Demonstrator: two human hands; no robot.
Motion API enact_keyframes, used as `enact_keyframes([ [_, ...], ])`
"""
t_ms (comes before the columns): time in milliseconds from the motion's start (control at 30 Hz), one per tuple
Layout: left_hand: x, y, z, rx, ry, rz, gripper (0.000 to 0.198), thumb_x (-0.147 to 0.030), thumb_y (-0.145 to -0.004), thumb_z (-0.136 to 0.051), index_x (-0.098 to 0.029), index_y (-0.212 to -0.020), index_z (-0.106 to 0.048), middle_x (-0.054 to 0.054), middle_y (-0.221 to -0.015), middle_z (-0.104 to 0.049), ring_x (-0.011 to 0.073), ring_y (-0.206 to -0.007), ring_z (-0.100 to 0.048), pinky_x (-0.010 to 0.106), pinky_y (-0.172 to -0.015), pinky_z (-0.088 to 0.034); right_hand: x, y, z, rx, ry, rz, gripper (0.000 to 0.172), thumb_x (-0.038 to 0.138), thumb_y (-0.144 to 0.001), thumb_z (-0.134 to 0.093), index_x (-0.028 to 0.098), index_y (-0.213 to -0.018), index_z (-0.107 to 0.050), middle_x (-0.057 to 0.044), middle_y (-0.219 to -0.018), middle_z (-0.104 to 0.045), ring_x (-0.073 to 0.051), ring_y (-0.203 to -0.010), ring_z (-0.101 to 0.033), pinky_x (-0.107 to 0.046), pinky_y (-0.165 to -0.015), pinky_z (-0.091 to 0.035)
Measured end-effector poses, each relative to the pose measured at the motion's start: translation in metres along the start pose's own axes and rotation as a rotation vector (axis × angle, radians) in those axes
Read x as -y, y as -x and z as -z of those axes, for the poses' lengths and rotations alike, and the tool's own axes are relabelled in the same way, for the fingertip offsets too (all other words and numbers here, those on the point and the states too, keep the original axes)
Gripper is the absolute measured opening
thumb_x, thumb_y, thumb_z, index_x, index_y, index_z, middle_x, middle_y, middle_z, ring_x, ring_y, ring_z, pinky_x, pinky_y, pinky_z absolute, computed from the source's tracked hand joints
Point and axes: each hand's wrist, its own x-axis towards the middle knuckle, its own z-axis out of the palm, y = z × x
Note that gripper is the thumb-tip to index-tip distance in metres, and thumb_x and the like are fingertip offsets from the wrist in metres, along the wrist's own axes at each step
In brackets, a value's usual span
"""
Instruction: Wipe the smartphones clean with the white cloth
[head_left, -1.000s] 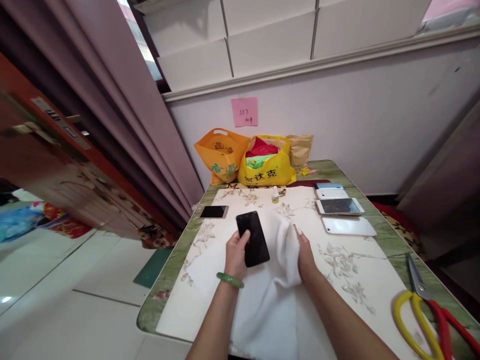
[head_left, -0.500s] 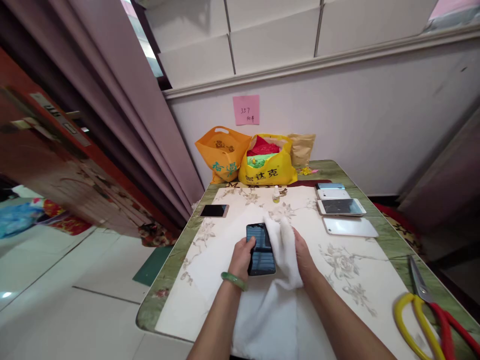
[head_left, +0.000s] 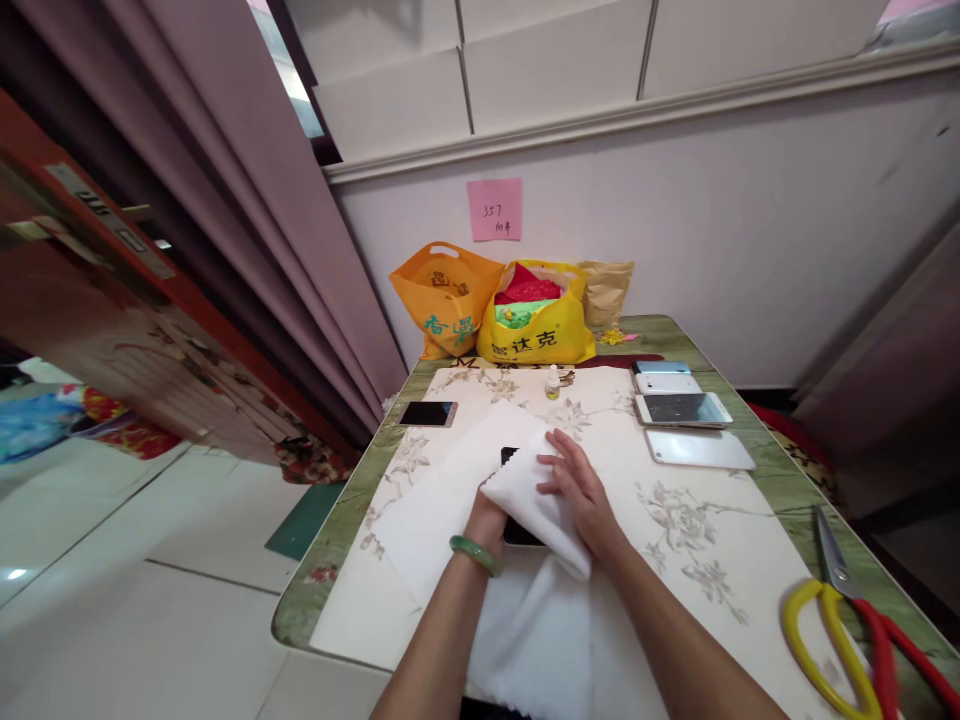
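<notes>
My left hand [head_left: 491, 520] is closed around the left side of a black smartphone [head_left: 521, 533]; the cloth hides its fingers. A white cloth [head_left: 536, 490] with a zigzag edge lies over most of that phone, leaving only its dark top corner and lower end in sight. My right hand [head_left: 581, 490] rests on the cloth from the right, its fingers stretched and spread apart. The lower part of the cloth hangs down towards the table's near edge. A green bangle [head_left: 475, 554] circles my left wrist.
Several phones lie at the right, among them a white one [head_left: 701, 449]. Another phone [head_left: 428, 413] lies at the left. Big scissors [head_left: 844, 585] sit at the near right edge. A small bottle [head_left: 553, 383], an orange bag [head_left: 448, 300] and a yellow bag [head_left: 536, 335] stand farther back.
My right hand has brought the cloth leftward over the phone's screen, which was mostly bare before. Its fingers have come round on top of the cloth. My left hand keeps the phone.
</notes>
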Motion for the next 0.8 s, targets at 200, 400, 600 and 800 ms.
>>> enact_keyframes([
  [200,0.005,-0.002,0.000,-0.097,-0.015,-0.013,0.027,-0.032,-0.075,-0.057,-0.014,-0.089,-0.071,0.010,-0.091,-0.073,0.0260,-0.096,-0.062,0.038,-0.086,-0.047,-0.009,-0.003,0.007,-0.206,0.255,-0.069,0.029,0.048,-0.080,-0.064,0.020,-0.078,-0.058,0.003,-0.062,-0.055,-0.012,-0.054,-0.047,-0.024,-0.050,-0.040],
  [400,0.014,-0.008,0.001,-0.112,-0.137,-0.126,0.023,-0.038,-0.075,-0.060,-0.016,-0.073,-0.060,-0.001,-0.068,-0.060,0.0131,-0.065,-0.051,0.025,-0.062,-0.042,0.001,0.005,-0.001,0.004,0.667,-0.019,0.026,0.043,-0.072,-0.070,0.022,-0.069,-0.055,0.004,-0.057,-0.055,-0.013,-0.053,-0.049,-0.025,-0.055,-0.038],
  [600,0.005,-0.003,-0.011,-0.109,-0.316,-0.234,0.031,-0.047,-0.086,-0.048,-0.019,-0.070,-0.049,-0.004,-0.064,-0.047,0.0114,-0.062,-0.042,0.024,-0.058,-0.036,0.003,0.003,0.001,-0.026,0.712,-0.058,0.028,0.043,-0.071,-0.068,0.022,-0.084,-0.056,0.002,-0.067,-0.062,-0.016,-0.059,-0.053,-0.026,-0.057,-0.039],
  [800,0.008,0.000,-0.023,-0.066,-0.513,-0.197,0.038,-0.051,-0.089,-0.042,-0.019,-0.069,-0.050,-0.002,-0.064,-0.050,0.0134,-0.065,-0.045,0.026,-0.062,-0.035,-0.003,-0.002,0.006,-0.111,0.240,-0.192,0.041,0.055,-0.079,-0.059,0.016,-0.090,-0.064,-0.005,-0.080,-0.070,-0.022,-0.074,-0.060,-0.030,-0.066,-0.047],
])
